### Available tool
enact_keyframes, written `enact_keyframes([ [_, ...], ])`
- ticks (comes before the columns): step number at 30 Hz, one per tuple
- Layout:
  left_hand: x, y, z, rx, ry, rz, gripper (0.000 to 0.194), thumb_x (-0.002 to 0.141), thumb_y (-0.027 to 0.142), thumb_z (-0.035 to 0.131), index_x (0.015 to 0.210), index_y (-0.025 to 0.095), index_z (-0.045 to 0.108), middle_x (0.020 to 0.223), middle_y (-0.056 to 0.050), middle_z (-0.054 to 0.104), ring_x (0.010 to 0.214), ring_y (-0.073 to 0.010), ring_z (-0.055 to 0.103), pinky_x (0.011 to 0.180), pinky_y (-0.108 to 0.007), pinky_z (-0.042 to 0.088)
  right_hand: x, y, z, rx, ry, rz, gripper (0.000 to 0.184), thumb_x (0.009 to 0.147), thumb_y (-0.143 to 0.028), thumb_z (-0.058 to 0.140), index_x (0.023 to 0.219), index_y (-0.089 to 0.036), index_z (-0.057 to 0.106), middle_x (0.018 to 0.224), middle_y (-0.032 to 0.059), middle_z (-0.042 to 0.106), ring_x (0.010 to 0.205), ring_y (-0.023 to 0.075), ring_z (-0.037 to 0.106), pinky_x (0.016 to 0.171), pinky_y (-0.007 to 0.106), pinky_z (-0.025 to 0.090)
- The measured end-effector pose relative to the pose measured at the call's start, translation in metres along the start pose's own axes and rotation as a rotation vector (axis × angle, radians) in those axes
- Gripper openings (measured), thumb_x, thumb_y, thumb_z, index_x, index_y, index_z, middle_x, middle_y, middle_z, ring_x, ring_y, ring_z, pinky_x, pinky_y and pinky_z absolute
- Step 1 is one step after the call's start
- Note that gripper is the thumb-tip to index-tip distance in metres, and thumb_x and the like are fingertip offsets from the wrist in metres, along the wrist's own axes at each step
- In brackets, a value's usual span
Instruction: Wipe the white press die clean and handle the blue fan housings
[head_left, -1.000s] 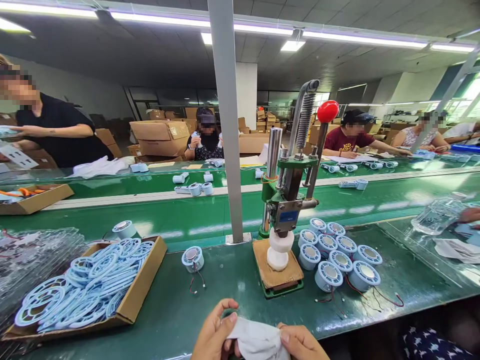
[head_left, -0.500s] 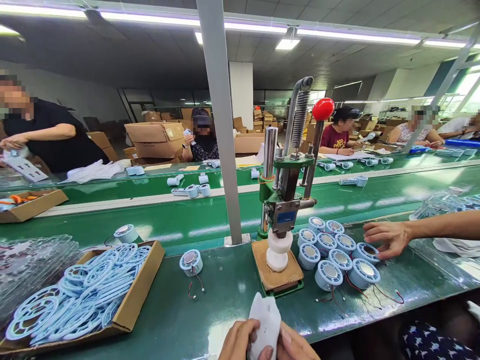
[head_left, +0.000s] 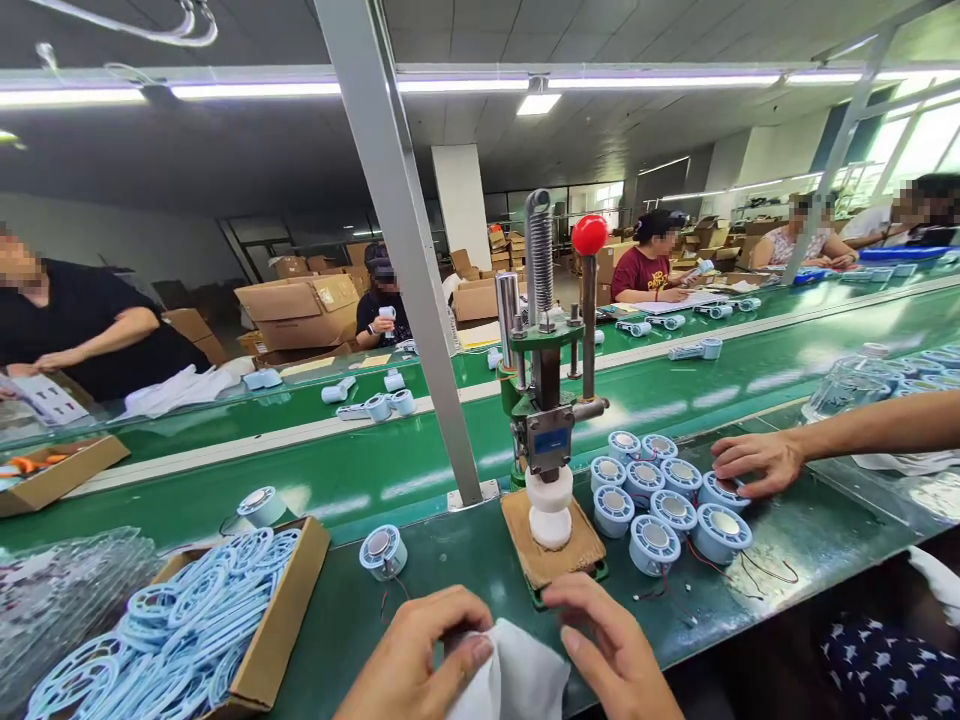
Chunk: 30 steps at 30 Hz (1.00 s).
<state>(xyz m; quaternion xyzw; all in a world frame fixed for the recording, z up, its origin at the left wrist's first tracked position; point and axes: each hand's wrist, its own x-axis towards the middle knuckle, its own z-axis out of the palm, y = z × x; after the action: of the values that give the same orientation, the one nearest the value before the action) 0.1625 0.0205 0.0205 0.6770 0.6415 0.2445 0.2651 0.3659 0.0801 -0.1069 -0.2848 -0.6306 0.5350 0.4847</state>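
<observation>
Both hands pinch a white cloth (head_left: 517, 680) at the bottom centre of the frame: the left hand (head_left: 420, 655) has its fingers closed on the cloth's left edge, and the right hand (head_left: 611, 650) curls over its right side, fingertips on the fabric. Whether anything is wrapped inside the cloth cannot be made out. The cloth sits low over the near edge of the green bench (head_left: 450, 570).

Just above the hands, at centre frame, a small hand press (head_left: 551, 400) stands on a brown pad, with a red ball (head_left: 589, 234) on its lever and a white round part (head_left: 550, 505) under its ram. To the right of the press lies a cluster of pale blue round units (head_left: 660, 500) with metal faces and thin red and black wires. A co-worker's hand (head_left: 754, 462) reaches in from the right edge and rests on the rightmost of them. One more such unit (head_left: 384, 552) lies alone left of the press. At lower left, a cardboard tray (head_left: 285, 620) holds a heap of pale blue grille rings (head_left: 187, 625). Across the conveyor, in the upper half of the frame, other people sit working among cardboard boxes.
</observation>
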Motion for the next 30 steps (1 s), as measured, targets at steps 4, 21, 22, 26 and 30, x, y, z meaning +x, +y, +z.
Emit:
enact_keyframes([
  [4, 0.02, 0.018, -0.021, 0.142, -0.174, 0.03, 0.023, 0.088, 0.028, 0.054, 0.078, 0.023, 0.074, 0.081, 0.001, 0.063, 0.076, -0.0119, 0.058, 0.068, -0.02, 0.037, 0.039, -0.033, 0.017, 0.02, -0.295, 0.053, 0.043, 0.081, -0.032, 0.063, 0.123, -0.023, 0.062, 0.125, 0.0066, 0.061, 0.114, 0.0204, 0.056, 0.098, 0.03, 0.043],
  [21, 0.03, -0.035, 0.012, 0.235, 0.266, 0.19, 0.023, 0.093, 0.026, 0.048, 0.085, 0.023, 0.07, 0.083, -0.001, 0.066, 0.075, -0.0135, 0.063, 0.069, -0.021, 0.047, 0.06, -0.044, 0.007, -0.814, -0.239, -0.166, 0.028, 0.094, -0.022, 0.046, 0.099, -0.021, 0.074, 0.1, 0.008, 0.067, 0.092, 0.0202, 0.059, 0.081, 0.029, 0.041],
  [22, 0.028, -0.036, 0.013, 0.248, 0.313, 0.242, 0.022, 0.094, 0.025, 0.048, 0.086, 0.023, 0.069, 0.083, -0.001, 0.066, 0.075, -0.0129, 0.063, 0.069, -0.02, 0.047, 0.056, -0.044, 0.005, -0.757, -0.262, -0.129, 0.025, 0.093, -0.022, 0.049, 0.095, -0.02, 0.074, 0.097, 0.0067, 0.067, 0.09, 0.0189, 0.059, 0.08, 0.028, 0.041],
  [26, 0.009, -0.052, 0.015, 0.297, 0.401, 0.504, 0.025, 0.093, 0.012, 0.045, 0.088, 0.023, 0.066, 0.089, -0.002, 0.066, 0.083, -0.0113, 0.064, 0.076, -0.018, 0.049, 0.033, -0.028, -0.003, -0.534, -0.403, 0.132, 0.008, 0.079, -0.018, 0.066, 0.082, -0.019, 0.073, 0.079, 0.0014, 0.069, 0.076, 0.0139, 0.06, 0.069, 0.021, 0.039],
  [30, -0.017, -0.083, 0.015, 0.249, 0.335, 0.53, 0.027, 0.092, 0.008, 0.044, 0.086, 0.024, 0.065, 0.091, -0.004, 0.069, 0.088, -0.0117, 0.067, 0.08, -0.017, 0.051, 0.01, -0.001, -0.01, -0.532, -0.359, 0.239, 0.009, 0.076, -0.016, 0.063, 0.076, -0.017, 0.071, 0.077, 0.003, 0.068, 0.072, 0.0141, 0.058, 0.066, 0.021, 0.038],
])
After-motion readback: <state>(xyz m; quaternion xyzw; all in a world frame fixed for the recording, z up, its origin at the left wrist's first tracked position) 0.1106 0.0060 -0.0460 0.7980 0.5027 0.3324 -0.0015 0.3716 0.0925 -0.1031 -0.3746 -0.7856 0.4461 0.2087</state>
